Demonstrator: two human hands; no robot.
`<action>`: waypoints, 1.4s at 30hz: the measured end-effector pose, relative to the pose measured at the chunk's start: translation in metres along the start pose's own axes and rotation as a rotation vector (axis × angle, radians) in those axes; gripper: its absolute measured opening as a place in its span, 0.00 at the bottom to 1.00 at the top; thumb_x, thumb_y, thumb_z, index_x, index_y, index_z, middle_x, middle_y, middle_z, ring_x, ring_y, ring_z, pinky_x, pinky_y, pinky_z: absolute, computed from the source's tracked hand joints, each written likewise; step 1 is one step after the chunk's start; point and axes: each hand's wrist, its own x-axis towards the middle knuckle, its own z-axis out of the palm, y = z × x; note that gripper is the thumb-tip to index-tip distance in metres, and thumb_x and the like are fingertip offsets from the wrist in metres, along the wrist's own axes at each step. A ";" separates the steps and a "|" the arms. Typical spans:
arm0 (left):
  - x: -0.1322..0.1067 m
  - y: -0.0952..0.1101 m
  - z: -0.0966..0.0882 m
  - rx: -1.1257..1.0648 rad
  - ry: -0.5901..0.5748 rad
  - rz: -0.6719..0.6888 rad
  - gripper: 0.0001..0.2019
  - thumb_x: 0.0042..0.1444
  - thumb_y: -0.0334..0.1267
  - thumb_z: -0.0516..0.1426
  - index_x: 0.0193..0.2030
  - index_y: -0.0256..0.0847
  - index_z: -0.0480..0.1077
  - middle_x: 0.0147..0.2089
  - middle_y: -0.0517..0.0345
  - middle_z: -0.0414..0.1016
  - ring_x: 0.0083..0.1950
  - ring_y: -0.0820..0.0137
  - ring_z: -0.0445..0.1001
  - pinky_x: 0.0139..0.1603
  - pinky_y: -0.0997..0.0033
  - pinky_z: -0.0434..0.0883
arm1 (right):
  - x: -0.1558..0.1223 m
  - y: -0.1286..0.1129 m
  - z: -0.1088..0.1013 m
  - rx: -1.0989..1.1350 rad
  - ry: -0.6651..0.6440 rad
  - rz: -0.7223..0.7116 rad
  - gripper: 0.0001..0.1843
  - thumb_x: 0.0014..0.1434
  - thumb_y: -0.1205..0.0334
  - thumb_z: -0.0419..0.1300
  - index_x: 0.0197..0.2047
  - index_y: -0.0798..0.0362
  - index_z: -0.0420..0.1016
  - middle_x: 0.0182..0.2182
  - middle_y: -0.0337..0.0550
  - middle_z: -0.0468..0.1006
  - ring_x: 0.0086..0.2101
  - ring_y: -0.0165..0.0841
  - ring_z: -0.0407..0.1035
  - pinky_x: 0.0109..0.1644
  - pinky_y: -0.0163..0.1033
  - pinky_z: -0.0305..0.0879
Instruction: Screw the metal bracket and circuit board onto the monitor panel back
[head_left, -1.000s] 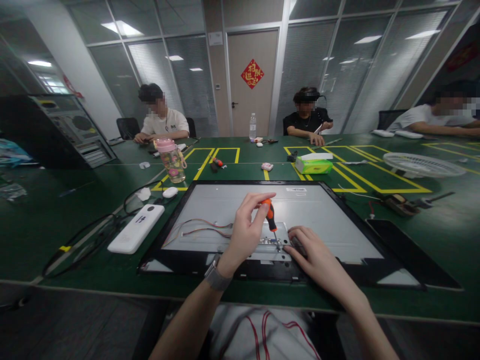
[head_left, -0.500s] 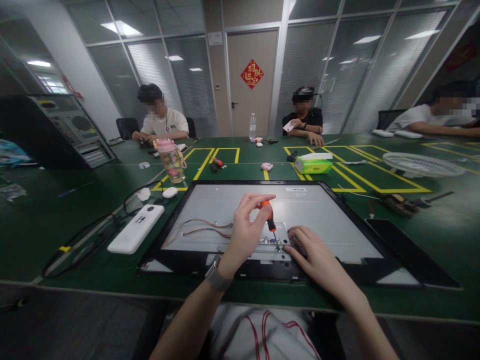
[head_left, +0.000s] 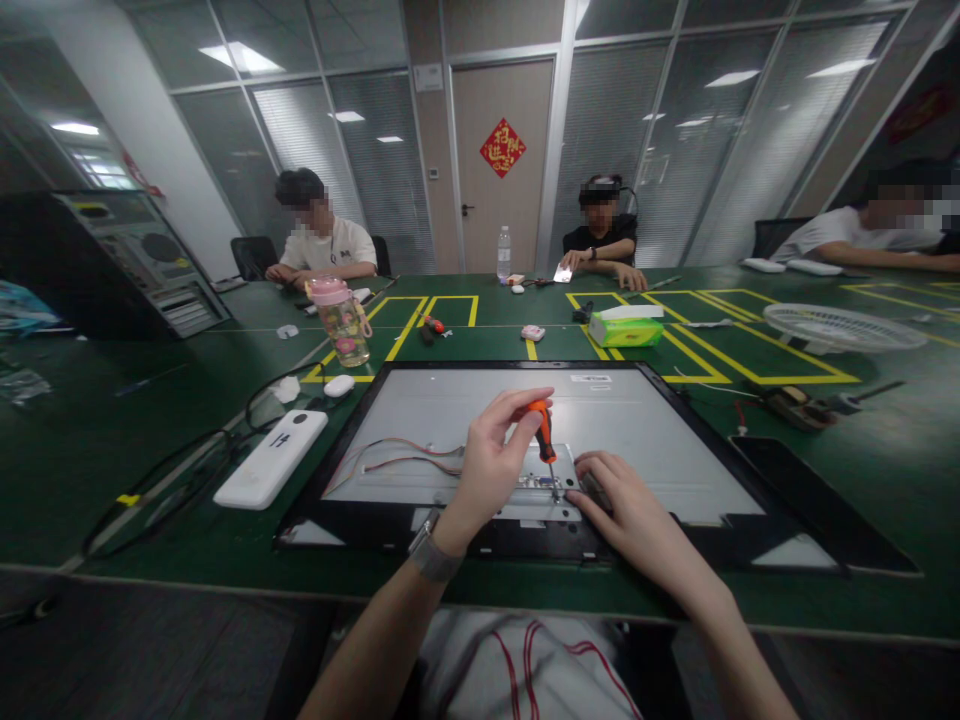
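Observation:
In my left hand [head_left: 495, 445] is an orange-and-black screwdriver [head_left: 545, 432], its handle pinched between thumb and fingers. The shaft points down, its tip at a row of small connectors [head_left: 544, 483] on a metal bracket. That bracket is part of a flat display panel [head_left: 652, 430] with a grey metal back and black frame, lying on the table before me. My right hand [head_left: 626, 510] rests on the panel just right of the tip, thumb and fingers apart; the surface beneath its palm is hidden. Thin coloured wires [head_left: 405, 447] run across the panel's left half.
Left of the panel lie a white power bank [head_left: 274, 458], black cables [head_left: 165, 490] and a pink-lidded bottle [head_left: 339, 322]. Beyond it stands a green tissue pack [head_left: 626, 330]. A black slab [head_left: 817, 500] and a caliper-like tool [head_left: 802, 405] lie right. Several people sit across the table.
The screwdriver's handle has tilted slightly to the right in my left hand, its tip staying in place. My right hand has not visibly moved. Across the table, a person has lowered a phone.

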 end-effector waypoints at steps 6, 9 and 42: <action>0.000 0.002 -0.001 0.046 0.043 0.002 0.14 0.65 0.38 0.53 0.51 0.41 0.77 0.47 0.51 0.76 0.47 0.67 0.75 0.51 0.66 0.71 | 0.000 -0.001 0.000 -0.017 0.023 -0.007 0.03 0.66 0.59 0.55 0.42 0.48 0.67 0.43 0.46 0.74 0.44 0.41 0.70 0.51 0.49 0.67; 0.000 0.004 0.000 -0.029 0.000 -0.027 0.15 0.66 0.38 0.52 0.55 0.40 0.74 0.48 0.50 0.76 0.48 0.66 0.76 0.52 0.65 0.72 | 0.000 -0.001 0.000 -0.020 0.030 -0.012 0.03 0.66 0.59 0.55 0.42 0.48 0.67 0.43 0.46 0.74 0.44 0.41 0.70 0.51 0.48 0.68; 0.000 0.003 -0.002 0.011 0.014 -0.041 0.16 0.66 0.36 0.50 0.56 0.41 0.74 0.51 0.49 0.75 0.50 0.66 0.75 0.53 0.65 0.70 | 0.000 0.000 -0.001 -0.013 0.030 -0.012 0.03 0.65 0.58 0.55 0.41 0.47 0.68 0.42 0.46 0.74 0.44 0.42 0.70 0.51 0.49 0.68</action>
